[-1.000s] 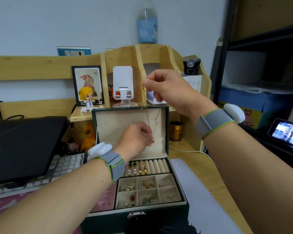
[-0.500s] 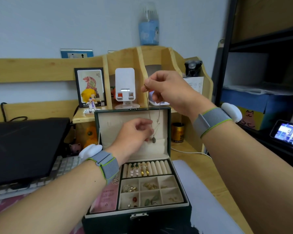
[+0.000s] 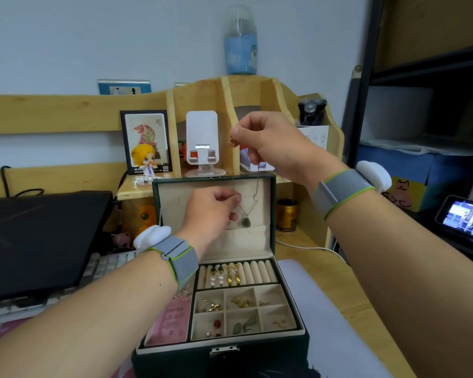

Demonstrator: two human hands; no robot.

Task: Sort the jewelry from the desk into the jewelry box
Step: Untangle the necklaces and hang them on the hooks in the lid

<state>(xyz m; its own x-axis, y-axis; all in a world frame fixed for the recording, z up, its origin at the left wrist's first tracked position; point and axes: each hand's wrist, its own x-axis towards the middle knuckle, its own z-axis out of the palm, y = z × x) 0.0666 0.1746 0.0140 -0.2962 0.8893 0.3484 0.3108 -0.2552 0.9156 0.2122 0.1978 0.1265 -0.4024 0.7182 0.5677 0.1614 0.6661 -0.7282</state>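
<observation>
Since the earlier frame the left hand point(image 3: 212, 211) has drawn slightly left of the green pendant point(image 3: 245, 222), which now hangs clear in front of the open lid point(image 3: 260, 236) instead of being hidden behind the fingers. The necklace point(image 3: 257, 181) hangs with its long axis nearly vertical, the thin chain dropping from the right hand point(image 3: 268, 143) in two strands that meet in a V at the pendant, which points down. The right hand is closed in a pinch, thumb and forefinger gripping the top of the chain above the far edge of the lid. The left hand is curled, its fingertips pinching the left strand of the chain just above and left of the pendant. The jewelry box point(image 3: 257, 350) stands open on the desk point(image 3: 325, 268), near the viewer; its ring rolls and small compartments already hold earrings and rings. A laptop point(image 3: 38, 236) sits to the left, a phone stand point(image 3: 202, 143) on the far shelf.
</observation>
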